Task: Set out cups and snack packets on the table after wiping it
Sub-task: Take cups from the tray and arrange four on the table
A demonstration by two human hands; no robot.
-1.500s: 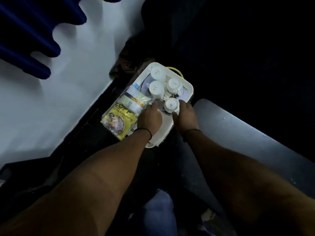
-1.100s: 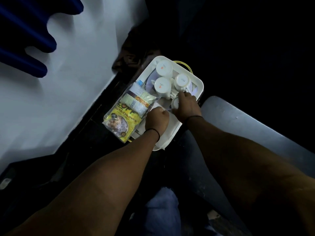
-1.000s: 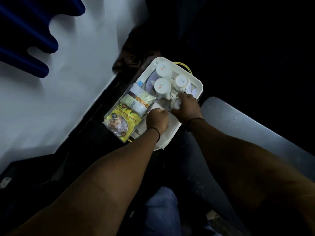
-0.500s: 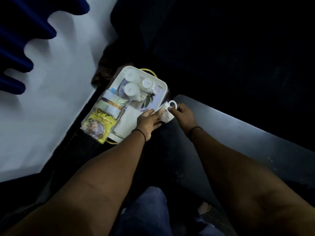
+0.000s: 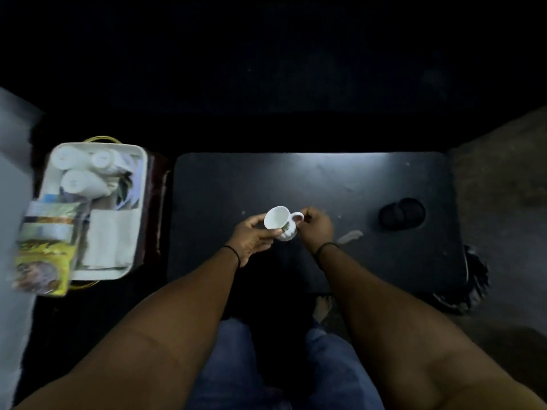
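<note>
The dark desk fills the middle; at 9 o'clock of it a white tray holds three upturned cups and a folded cloth, with snack packets overhanging its left edge. Over the desk's centre, the left hand grips the white cup by its body while the right hand pinches its handle

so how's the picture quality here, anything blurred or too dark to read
Head view: dim overall, top third near black; a pale glare band runs along the table far edge. The tray and snack packets at left are motion-smeared. The cup, held by both hands, stays fairly sharp.
</note>
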